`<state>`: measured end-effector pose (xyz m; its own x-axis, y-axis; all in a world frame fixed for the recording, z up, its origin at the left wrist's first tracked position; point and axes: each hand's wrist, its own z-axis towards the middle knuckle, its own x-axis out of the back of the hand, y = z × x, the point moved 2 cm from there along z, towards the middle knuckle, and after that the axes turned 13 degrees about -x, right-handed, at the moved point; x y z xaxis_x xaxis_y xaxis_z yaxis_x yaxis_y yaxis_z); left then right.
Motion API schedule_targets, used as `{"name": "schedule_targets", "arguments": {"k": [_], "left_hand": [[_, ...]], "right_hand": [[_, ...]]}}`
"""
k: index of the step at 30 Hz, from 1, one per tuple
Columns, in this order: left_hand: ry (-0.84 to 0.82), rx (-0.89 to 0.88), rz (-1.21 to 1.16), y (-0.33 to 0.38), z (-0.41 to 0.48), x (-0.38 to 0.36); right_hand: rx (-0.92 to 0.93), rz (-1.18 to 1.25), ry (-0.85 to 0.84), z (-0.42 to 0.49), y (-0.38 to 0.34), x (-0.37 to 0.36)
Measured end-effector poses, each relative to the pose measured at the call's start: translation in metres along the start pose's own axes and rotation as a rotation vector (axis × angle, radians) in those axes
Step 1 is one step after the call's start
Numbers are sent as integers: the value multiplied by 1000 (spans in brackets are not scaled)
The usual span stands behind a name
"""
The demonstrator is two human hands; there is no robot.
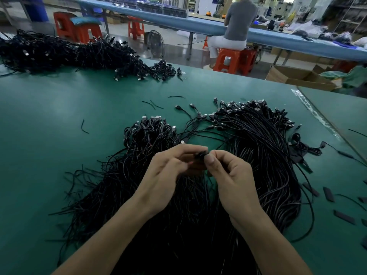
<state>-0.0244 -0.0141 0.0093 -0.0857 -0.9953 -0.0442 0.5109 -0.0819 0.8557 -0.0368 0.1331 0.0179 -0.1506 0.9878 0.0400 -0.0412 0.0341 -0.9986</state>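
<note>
My left hand [168, 171] and my right hand [230, 175] meet above the green table [49, 120], both pinching a small black cable piece [199, 155] between fingertips and thumbs. Its exact shape is blurred. Under my hands lie two heaps of black USB cables: a left heap [151, 133] with looped ends and a larger right heap [258, 135] with plugs pointing away from me.
A long pile of bundled black cables [69, 52] lies at the far left. Short black ties [85, 127] and flat black pieces [328, 194] are scattered about. Beyond the table a person [236, 26] sits on an orange stool; cardboard boxes [294, 76] stand at right.
</note>
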Motion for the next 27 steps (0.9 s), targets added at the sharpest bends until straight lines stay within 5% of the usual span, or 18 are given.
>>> {"name": "schedule_targets", "arguments": {"k": [8, 10, 14, 17, 27], "left_hand": [[31, -18, 176, -7, 10, 9], [38, -11, 284, -9, 18, 13], [223, -52, 575, -13, 49, 35], [306, -64, 774, -21, 73, 52], [-110, 276, 1442, -61, 84, 57]], "right_hand": [[-160, -140, -27, 0, 17, -6], [-163, -348, 60, 11, 21, 5], [-305, -1150, 253, 29, 35, 42], [-467, -1307, 240, 35, 46, 52], [-527, -1381, 262, 50, 44, 44]]}}
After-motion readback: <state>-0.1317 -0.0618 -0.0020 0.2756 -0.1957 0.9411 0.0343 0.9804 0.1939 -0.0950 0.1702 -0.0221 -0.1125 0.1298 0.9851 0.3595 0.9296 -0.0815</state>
